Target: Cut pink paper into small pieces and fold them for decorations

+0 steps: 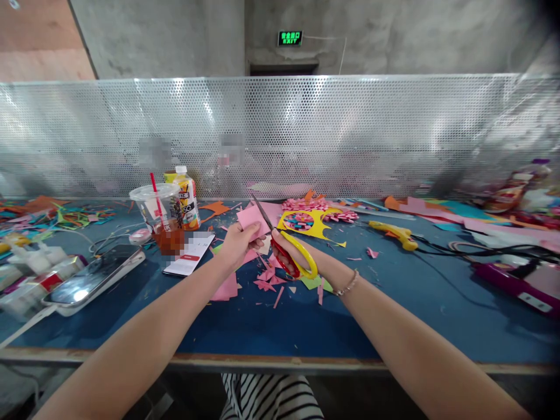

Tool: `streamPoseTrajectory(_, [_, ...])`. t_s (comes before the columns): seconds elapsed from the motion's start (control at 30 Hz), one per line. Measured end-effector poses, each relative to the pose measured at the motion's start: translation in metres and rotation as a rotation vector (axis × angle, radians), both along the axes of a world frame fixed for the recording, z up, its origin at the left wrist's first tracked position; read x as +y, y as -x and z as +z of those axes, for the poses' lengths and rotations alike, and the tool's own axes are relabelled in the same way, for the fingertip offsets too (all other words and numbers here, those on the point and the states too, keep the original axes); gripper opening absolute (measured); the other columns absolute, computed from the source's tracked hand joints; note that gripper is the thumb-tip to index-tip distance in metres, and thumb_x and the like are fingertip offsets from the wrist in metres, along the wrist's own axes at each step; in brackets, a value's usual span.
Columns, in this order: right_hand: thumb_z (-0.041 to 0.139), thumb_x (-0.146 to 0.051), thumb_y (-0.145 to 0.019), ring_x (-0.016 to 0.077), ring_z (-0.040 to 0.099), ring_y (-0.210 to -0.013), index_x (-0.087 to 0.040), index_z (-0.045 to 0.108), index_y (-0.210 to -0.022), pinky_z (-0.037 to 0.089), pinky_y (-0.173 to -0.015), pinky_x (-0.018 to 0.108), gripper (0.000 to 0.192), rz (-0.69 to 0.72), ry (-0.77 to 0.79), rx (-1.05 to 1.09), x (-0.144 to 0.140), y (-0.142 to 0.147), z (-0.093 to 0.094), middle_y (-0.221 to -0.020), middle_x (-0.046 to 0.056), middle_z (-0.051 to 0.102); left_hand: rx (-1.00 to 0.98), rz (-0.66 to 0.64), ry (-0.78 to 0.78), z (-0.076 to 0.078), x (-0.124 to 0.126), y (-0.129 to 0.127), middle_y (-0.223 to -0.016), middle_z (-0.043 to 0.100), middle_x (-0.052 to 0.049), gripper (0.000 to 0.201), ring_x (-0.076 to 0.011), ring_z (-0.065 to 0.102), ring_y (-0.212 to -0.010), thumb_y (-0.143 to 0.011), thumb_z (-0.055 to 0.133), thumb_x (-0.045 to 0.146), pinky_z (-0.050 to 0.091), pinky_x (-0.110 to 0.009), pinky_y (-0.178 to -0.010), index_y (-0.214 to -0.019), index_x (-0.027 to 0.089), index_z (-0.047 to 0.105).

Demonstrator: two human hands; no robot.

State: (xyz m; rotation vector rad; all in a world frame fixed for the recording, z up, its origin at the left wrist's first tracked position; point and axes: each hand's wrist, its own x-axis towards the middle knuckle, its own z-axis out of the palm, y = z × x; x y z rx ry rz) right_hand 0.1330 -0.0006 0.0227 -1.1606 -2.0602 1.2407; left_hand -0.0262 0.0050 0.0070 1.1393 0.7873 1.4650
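Pinched in my left hand [240,242] is a folded-looking piece of pink paper [250,217], held up above the table. My right hand [289,248] grips a pair of scissors [310,261] with one yellow and one red handle loop. The dark blades point up and left and lie at the right edge of the pink paper; whether they are parted I cannot tell. Below my hands lie pink paper scraps [268,275] and bits of green paper. Behind the scissors rests a yellow paper sheet [312,224] with cut-out holes, near a pile of small pink pieces [306,202].
Left of my hands stand a plastic cup [160,216] with a red straw, a drink bottle [189,198] and two phones, one lit [190,255], one dark [98,274]. At right lie a yellow glue gun [396,234] with cables and a purple power strip [516,289]. A perforated metal panel [371,134] closes the back.
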Motion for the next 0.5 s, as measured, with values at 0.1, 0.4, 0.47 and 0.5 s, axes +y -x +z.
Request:
streamPoseTrajectory(0.1, [0.025, -0.07, -0.078, 0.0097, 0.039, -0.028, -0.02, 0.04, -0.053, 0.035, -0.034, 0.024, 0.059, 0.01, -0.043, -0.018, 0.002, -0.001, -0.001, -0.036, -0.002, 0.042, -0.002, -0.006, -0.003, 0.0, -0.001, 0.0, -0.053, 0.057, 0.0, 0.023, -0.0062, 0.05, -0.043, -0.066, 0.066, 0.03, 0.038, -0.019, -0.044, -0.063, 0.013, 0.051])
streamPoseTrajectory(0.4, [0.022, -0.071, -0.078, 0.0104, 0.041, -0.027, -0.02, 0.039, -0.055, 0.036, -0.031, 0.023, 0.059, -0.015, -0.11, -0.075, 0.009, 0.0, -0.012, -0.033, -0.003, 0.039, -0.007, -0.004, 0.014, 0.003, -0.001, 0.001, -0.054, 0.059, -0.001, 0.023, -0.0061, 0.05, -0.043, -0.065, 0.067, 0.031, 0.039, -0.019, -0.044, -0.064, 0.013, 0.054])
streamPoseTrajectory(0.47, [0.024, -0.07, -0.078, 0.0099, 0.041, -0.028, -0.02, 0.04, -0.055, 0.037, -0.032, 0.023, 0.058, -0.005, -0.1, -0.069, 0.006, 0.0, -0.008, -0.034, -0.003, 0.04, -0.01, -0.002, 0.019, 0.002, 0.0, 0.0, -0.054, 0.058, -0.001, 0.023, -0.0062, 0.05, -0.043, -0.064, 0.068, 0.031, 0.039, -0.02, -0.045, -0.064, 0.013, 0.053])
streamPoseTrajectory(0.5, [0.025, -0.07, -0.078, 0.0097, 0.04, -0.028, -0.019, 0.04, -0.055, 0.037, -0.032, 0.023, 0.058, -0.001, -0.087, -0.063, 0.004, 0.0, -0.005, -0.034, -0.003, 0.04, -0.012, -0.003, 0.019, 0.002, -0.001, 0.0, -0.053, 0.057, -0.001, 0.024, -0.0063, 0.05, -0.043, -0.064, 0.068, 0.031, 0.039, -0.02, -0.045, -0.063, 0.013, 0.053])
